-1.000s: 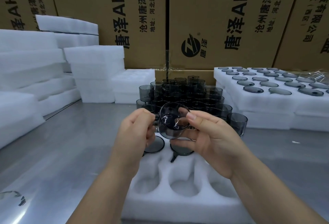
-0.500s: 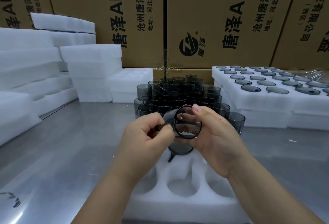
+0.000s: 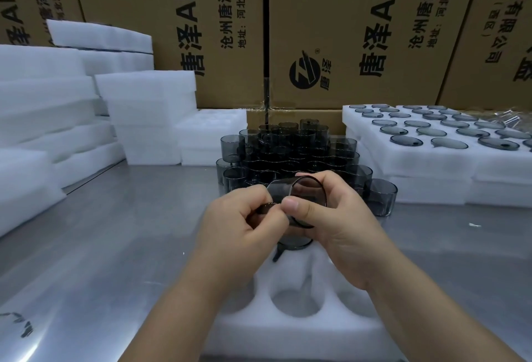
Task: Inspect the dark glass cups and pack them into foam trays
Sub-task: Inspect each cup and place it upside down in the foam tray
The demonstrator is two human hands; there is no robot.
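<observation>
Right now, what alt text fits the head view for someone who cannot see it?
A left hand and right hand hold a dark glass cup on its side above a white foam tray on a metal table. More cups stand clustered behind; filled trays sit to the right.

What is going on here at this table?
A person is checking one dark glass cup, gripping it with both the left hand and the right hand, just above a foam tray on the metal table. A packed cup already sits in a pocket of that tray; the nearer pockets are empty. Many loose cups wait behind the hands, and filled trays stand stacked at the right.
</observation>
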